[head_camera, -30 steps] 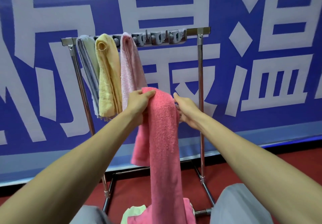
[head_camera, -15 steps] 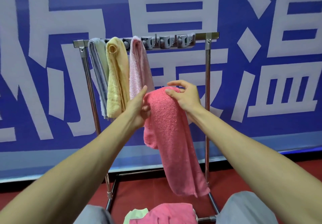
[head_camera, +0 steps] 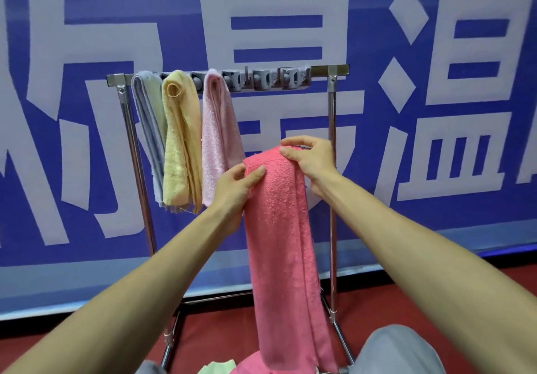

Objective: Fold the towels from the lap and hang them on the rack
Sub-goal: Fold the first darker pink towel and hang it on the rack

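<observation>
Rack (head_camera: 331, 112): grey towel (head_camera: 148, 129), yellow towel (head_camera: 180, 141), pale-pink towel (head_camera: 218, 135)

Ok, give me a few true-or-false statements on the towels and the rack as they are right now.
1. Three towels hang on the rack: true.
2. The yellow towel hangs leftmost: false; the grey towel is leftmost, and the yellow one hangs between it and the light pink towel.
3. The left hand and the right hand both grip the coral pink towel: true.
4. The coral pink towel already hangs on the rack: false; the hands hold it in front of the rack, unhung.
5. A pale green towel lies on the lap: true.
</observation>
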